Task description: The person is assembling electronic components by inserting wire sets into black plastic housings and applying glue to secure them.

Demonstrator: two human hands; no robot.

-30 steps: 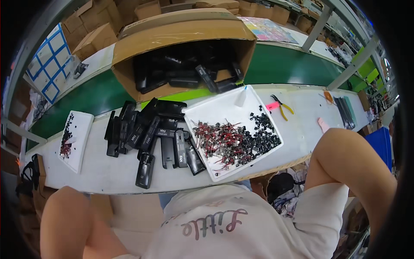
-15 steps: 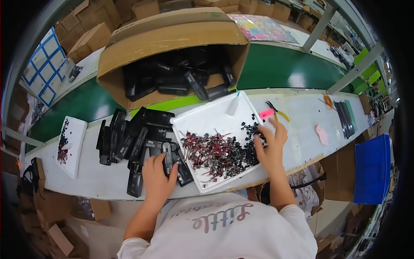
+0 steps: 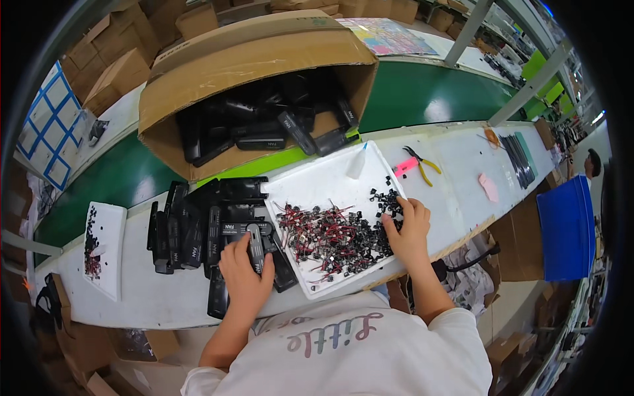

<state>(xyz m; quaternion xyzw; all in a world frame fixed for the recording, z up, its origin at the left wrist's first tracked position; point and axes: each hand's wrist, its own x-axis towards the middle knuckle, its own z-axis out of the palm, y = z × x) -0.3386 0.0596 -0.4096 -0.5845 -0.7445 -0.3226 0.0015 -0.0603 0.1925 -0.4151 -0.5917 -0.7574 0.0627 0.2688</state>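
Observation:
My left hand [image 3: 243, 277] is closed around a slim black plastic casing [image 3: 255, 249] with a grey printed strip, held upright at the near side of a pile of similar black casings [image 3: 178, 231]. My right hand [image 3: 409, 232] reaches over the right rim of a white tray [image 3: 323, 178], its thumb and fingers apart. Its fingertips are at a heap of small black plastic pieces [image 3: 383, 241]. Left of these in the tray lie many small parts with red and black wires [image 3: 310, 231]. A small white bottle with a blue tip [image 3: 357, 163] lies at the tray's far side.
Beyond the pile, a cardboard box [image 3: 257, 72] lies open toward me, holding more black casings. Yellow-handled pliers [image 3: 422, 165] and a pink tool [image 3: 405, 166] lie right of the tray. A smaller white tray [image 3: 112, 244] stands at left, a blue bin [image 3: 566, 228] at right.
My right hand has come slightly left and down toward the black pieces, its fingers curling more. My left hand keeps the casing. The whole view has tilted a little.

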